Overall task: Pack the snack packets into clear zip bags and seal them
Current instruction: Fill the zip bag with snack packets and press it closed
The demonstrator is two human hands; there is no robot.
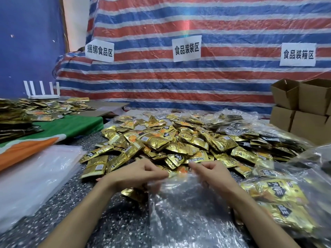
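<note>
Low in the head view, a clear zip bag [188, 208] lies flat on the dark speckled tabletop [111, 221], its thin film crinkled and glinting. The left hand [143, 173] and the right hand [213, 174] meet at the bag's upper rim. Each has curled fingers that pinch the plastic edge, one at either side of the mouth. Whether the mouth is parted cannot be told through the glare.

Just beyond the hands spreads a loose heap of snack packets [170, 140], small flat pouches of shiny gold foil with black labels and orange patches. To the right, filled bags [279, 203] of the same pouches lie overlapping, wrinkled and glossy. A smooth stack of empty clear bags [35, 176] rests at the left, beside a green and orange cloth [71, 126]. Square brown cardboard boxes [304, 104] stand stacked at the far right, before a woven tarp [179, 83] striped red, blue and white.
</note>
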